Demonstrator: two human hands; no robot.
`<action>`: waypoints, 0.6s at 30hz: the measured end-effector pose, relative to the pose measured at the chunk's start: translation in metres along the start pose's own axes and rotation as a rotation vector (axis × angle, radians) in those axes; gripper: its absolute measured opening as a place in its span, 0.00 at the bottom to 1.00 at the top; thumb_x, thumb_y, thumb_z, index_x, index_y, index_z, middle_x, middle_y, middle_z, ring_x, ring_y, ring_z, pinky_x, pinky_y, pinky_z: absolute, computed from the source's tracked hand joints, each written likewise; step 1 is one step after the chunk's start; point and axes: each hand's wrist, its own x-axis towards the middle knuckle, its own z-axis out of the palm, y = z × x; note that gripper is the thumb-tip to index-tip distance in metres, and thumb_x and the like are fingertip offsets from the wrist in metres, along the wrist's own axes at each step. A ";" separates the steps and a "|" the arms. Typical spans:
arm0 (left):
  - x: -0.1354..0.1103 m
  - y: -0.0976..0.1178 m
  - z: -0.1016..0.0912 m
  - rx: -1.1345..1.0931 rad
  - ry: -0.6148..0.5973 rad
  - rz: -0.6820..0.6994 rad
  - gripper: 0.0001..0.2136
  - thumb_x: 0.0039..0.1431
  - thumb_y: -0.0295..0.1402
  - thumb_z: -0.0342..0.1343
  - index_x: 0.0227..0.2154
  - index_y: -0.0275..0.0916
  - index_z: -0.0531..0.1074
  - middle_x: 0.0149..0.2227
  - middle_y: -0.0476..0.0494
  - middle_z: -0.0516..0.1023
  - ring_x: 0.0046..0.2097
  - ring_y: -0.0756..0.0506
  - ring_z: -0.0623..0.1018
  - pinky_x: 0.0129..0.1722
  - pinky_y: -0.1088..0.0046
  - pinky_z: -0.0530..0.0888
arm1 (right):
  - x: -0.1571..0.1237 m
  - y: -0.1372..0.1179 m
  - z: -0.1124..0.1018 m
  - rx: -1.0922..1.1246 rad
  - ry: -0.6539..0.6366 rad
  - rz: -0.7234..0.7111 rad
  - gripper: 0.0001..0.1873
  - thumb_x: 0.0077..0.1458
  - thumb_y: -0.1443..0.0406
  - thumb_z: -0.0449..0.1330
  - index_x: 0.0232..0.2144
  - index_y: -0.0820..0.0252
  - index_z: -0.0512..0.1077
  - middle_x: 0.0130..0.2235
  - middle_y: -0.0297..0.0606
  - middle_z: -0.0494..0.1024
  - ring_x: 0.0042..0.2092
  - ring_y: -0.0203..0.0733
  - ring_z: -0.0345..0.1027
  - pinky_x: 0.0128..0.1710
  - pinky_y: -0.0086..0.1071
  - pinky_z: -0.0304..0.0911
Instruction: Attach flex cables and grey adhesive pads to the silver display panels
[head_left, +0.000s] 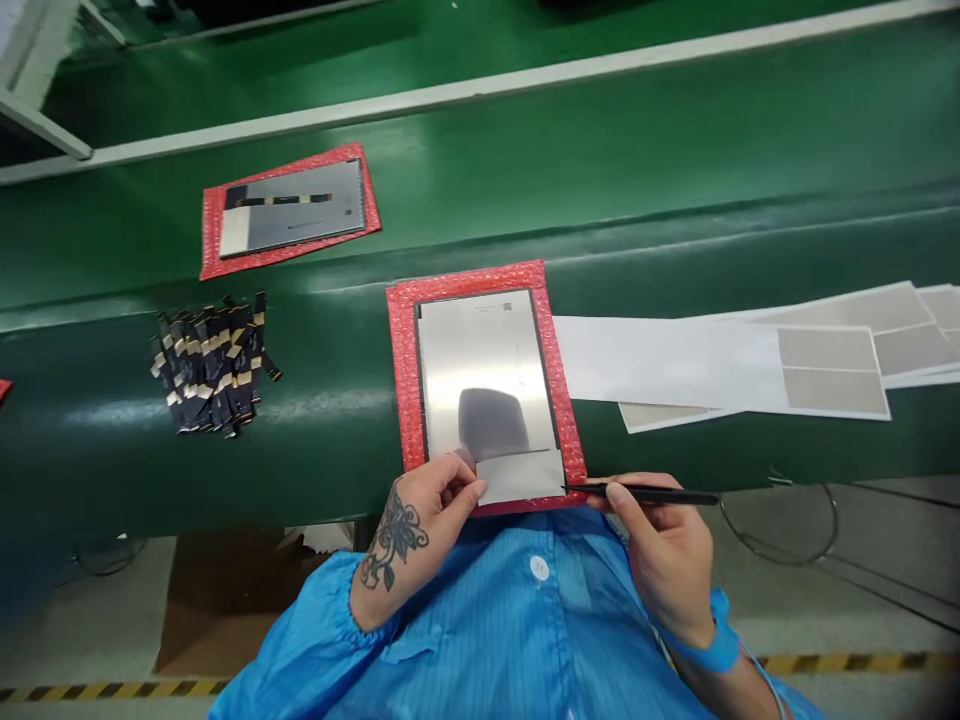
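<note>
A silvery flat display panel (480,350) lies on a red bubble-wrap pouch (405,400) in front of me. Along its near end sits a pale grey rectangular sticker (521,478). My left hand (442,500) is closed at the sticker's left end, thumb and forefinger pinched at its edge. In my right hand (664,540) is a pair of black tweezers (660,494), held roughly level and pointing left. Their tips meet the right edge of the sticker. A dark reflection covers the middle of the panel.
Left on the green bench (337,400) is a pile of black flex cables (214,365). Farther back, another panel (300,215) rests on red bubble wrap with a cable across it. White backing sheets with grey stickers (832,370) spread out to the right.
</note>
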 end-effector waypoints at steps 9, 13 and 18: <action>-0.002 0.005 0.000 0.088 0.003 -0.003 0.13 0.56 0.41 0.55 0.20 0.39 0.70 0.17 0.52 0.67 0.20 0.52 0.64 0.21 0.77 0.62 | 0.001 -0.002 0.004 -0.046 -0.041 -0.031 0.16 0.52 0.51 0.69 0.31 0.56 0.74 0.27 0.37 0.81 0.27 0.42 0.78 0.29 0.30 0.76; -0.004 0.005 0.001 0.107 -0.002 -0.003 0.12 0.56 0.39 0.55 0.21 0.39 0.70 0.17 0.52 0.67 0.20 0.52 0.64 0.20 0.77 0.62 | 0.001 0.000 0.004 -0.035 -0.055 -0.027 0.17 0.52 0.51 0.69 0.31 0.57 0.74 0.28 0.37 0.81 0.28 0.42 0.78 0.30 0.31 0.76; -0.004 0.002 0.001 0.118 0.004 0.013 0.11 0.57 0.40 0.56 0.22 0.40 0.72 0.18 0.52 0.69 0.20 0.53 0.65 0.20 0.77 0.63 | 0.001 0.002 0.003 -0.030 -0.050 -0.042 0.15 0.53 0.52 0.69 0.31 0.56 0.75 0.28 0.36 0.81 0.28 0.41 0.78 0.30 0.31 0.76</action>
